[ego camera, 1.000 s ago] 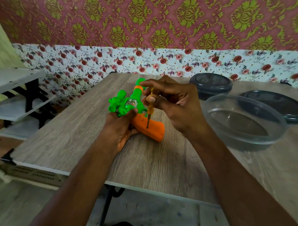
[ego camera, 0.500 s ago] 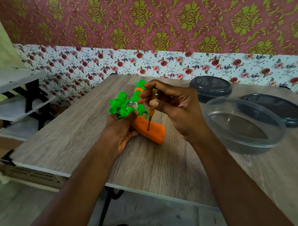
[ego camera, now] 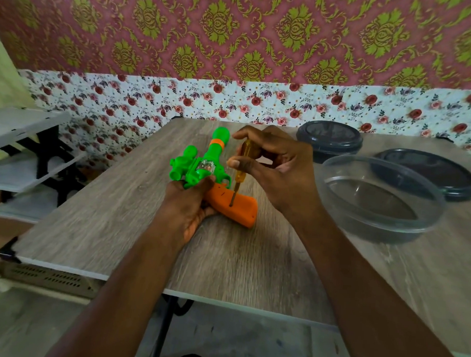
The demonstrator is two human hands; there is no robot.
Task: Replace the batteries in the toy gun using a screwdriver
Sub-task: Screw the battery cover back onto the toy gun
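A green toy gun [ego camera: 202,166] with an orange grip [ego camera: 235,208] lies on its side on the wooden table [ego camera: 106,207], barrel pointing away from me. My left hand [ego camera: 186,203] clasps the gun's body from below and holds it steady. My right hand [ego camera: 275,169] pinches a small screwdriver [ego camera: 240,176] with an amber handle, held nearly upright. Its metal tip rests in a screw hole on the orange grip.
A clear plastic bowl [ego camera: 381,201] stands to the right of my right hand. Behind it are two dark round lids or containers [ego camera: 329,139] [ego camera: 428,176]. A white shelf rack [ego camera: 22,153] stands left of the table. The table's front edge is close to me.
My right fingers have shifted around the screwdriver handle, thumb and forefinger now spread wider. The gun and my left hand stay in place.
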